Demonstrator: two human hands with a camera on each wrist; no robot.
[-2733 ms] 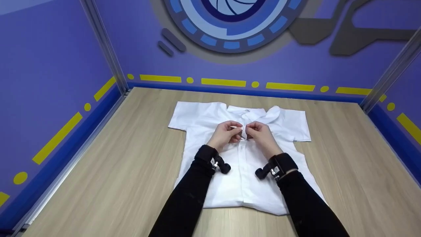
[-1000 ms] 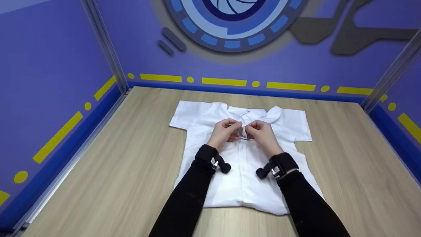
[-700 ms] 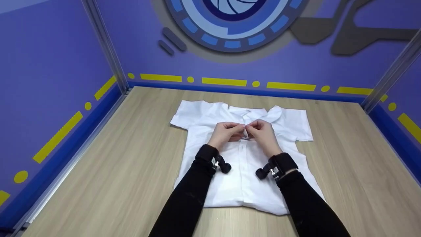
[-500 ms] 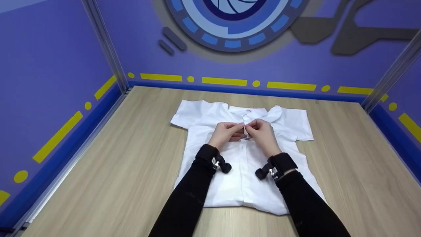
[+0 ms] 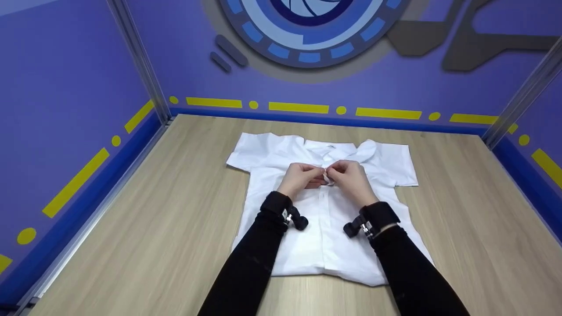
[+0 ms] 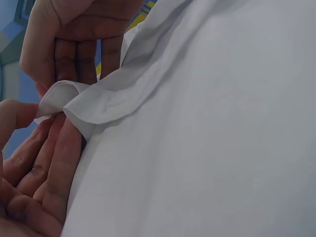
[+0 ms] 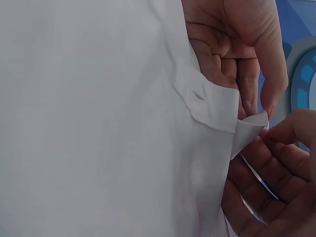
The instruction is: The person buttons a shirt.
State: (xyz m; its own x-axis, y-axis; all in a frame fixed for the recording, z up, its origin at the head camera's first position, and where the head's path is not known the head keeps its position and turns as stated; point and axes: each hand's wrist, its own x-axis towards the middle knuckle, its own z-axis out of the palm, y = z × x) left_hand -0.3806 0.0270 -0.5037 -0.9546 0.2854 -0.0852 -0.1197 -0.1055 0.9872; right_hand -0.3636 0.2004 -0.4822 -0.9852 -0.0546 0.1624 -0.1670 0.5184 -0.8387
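Note:
A white short-sleeved shirt lies front side up, collar away from me. At its chest, my left hand pinches the front edge between thumb and fingers. My right hand pinches the same part from the other side, so the fingertips of both hands nearly meet. The right wrist view shows the placket lifted, with a slit like a buttonhole in it. In the left wrist view a curled flap of cloth stands between the two hands. No button shows clearly; the fingers cover that spot.
The shirt rests on a light wood table. Blue-purple panels with yellow dashes rise behind it and at both sides, joined by metal corner posts. Each wrist carries a black strapped camera.
The left fingertips have moved right to meet the right hand's, closing the gap seen about one second ago. The shirt's left sleeve has shifted and wrinkled slightly. The right hand stays nearly in place.

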